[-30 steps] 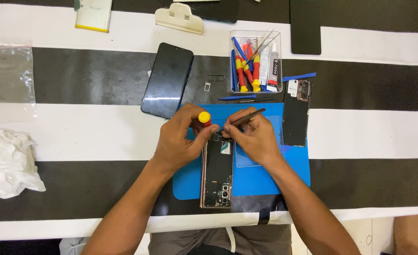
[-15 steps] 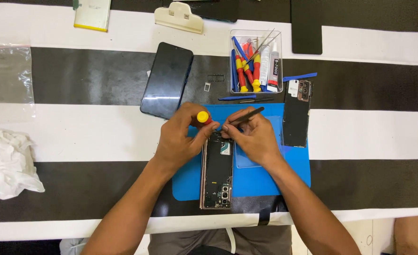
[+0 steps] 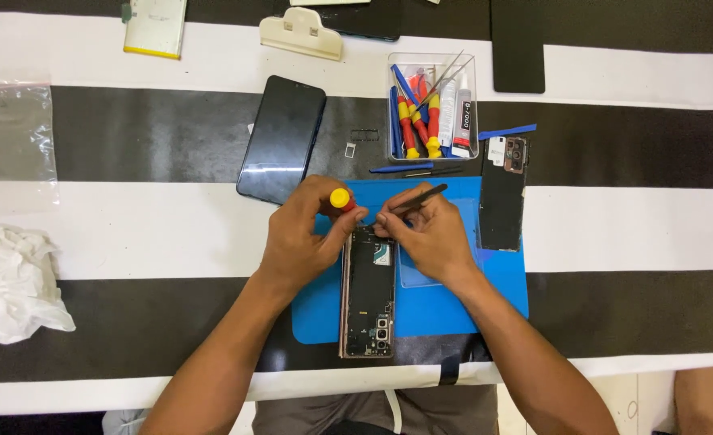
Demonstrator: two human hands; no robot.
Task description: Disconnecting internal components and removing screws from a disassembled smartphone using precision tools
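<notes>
An opened phone frame (image 3: 368, 302) lies lengthwise on a blue mat (image 3: 453, 310) in front of me. My left hand (image 3: 304, 234) grips a small screwdriver with a yellow cap and red handle (image 3: 341, 199), its tip down at the frame's far end. My right hand (image 3: 425, 234) pinches a thin black tool (image 3: 425, 196), seemingly tweezers, with the point at the same far end. Both hands meet over that end and hide what lies under the fingertips.
A dark phone back cover (image 3: 502, 193) lies on the mat's right edge. A black phone (image 3: 282, 138) rests face down to the upper left. A clear box of tools (image 3: 432, 109) stands behind. Crumpled white tissue (image 3: 14, 282) and a clear plastic bag (image 3: 10, 133) sit at left.
Both hands hold at the frame's far end; the yellow cap has shifted only slightly.
</notes>
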